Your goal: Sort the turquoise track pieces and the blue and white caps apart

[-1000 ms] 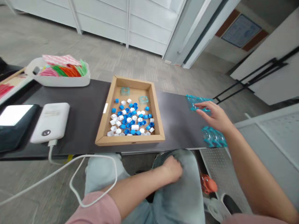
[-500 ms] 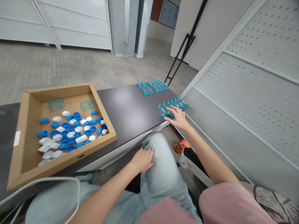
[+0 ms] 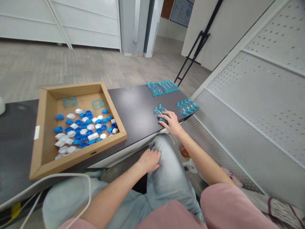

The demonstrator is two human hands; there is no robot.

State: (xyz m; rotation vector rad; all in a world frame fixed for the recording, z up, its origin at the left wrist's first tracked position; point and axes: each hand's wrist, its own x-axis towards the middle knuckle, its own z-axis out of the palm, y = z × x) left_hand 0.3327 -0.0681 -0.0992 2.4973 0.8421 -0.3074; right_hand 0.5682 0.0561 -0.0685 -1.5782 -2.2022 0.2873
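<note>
Teal curved pieces (image 3: 159,111): a few now sit split from their stack (image 3: 187,106), dragged toward the cardboard tray (image 3: 71,160). Our right hand (image 3: 172,122) lies flat on them, fingers spread, clasping nothing. Left hand (image 3: 149,160) rests loose and empty on our knee (image 3: 166,149). Tray holds blue and white hex tiles (image 3: 83,130), two clear squares (image 3: 70,102).

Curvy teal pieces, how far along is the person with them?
Done: one small bunch of curved teal pieces sits apart from the bigger bunch near the table edge. In hand: the right hand lies on that small bunch; the left hand rests on the knee. Left: the bigger bunch, the straight teal pieces and the caps in the cardboard box lie untouched.
</note>
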